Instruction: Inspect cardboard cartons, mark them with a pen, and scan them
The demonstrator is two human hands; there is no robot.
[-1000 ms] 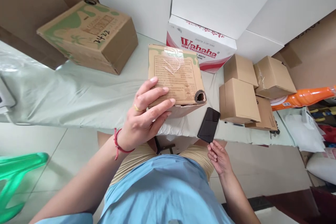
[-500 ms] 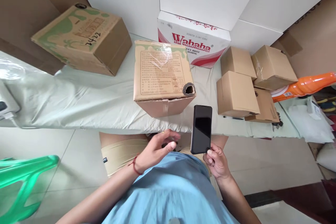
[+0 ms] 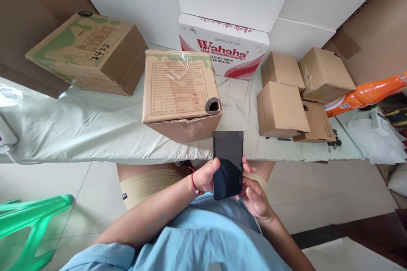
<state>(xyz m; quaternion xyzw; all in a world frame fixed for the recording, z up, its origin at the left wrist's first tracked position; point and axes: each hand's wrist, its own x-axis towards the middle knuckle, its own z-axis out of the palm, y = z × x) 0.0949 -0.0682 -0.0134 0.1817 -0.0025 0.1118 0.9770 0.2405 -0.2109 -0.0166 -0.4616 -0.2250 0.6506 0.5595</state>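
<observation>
A black smartphone (image 3: 228, 171) is upright in front of my blue shirt, its screen dark and facing me. My left hand (image 3: 206, 175), with a red string bracelet at the wrist, grips it from the left side. The thumb lies along the left edge, and fingertips come round from behind at the right edge. At the lower right corner, my right hand (image 3: 256, 199) has its curled fingers on the phone, partly hidden behind it. Just beyond the phone, a taped cardboard carton (image 3: 181, 89) with a dark-rimmed hole stands on the cloth-covered table (image 3: 104, 127).
Another printed carton (image 3: 92, 55) stands at the left, and a white Wahaha carton (image 3: 222, 46) at the back. Several small brown boxes (image 3: 282, 108) are grouped at the right beside an orange bottle (image 3: 365, 95). A green plastic stool (image 3: 34, 220) is on the floor at the left.
The phone has moved left and slightly down. My left hand, free before, has come to the phone and closed round it. My right hand stays at its lower right corner.
</observation>
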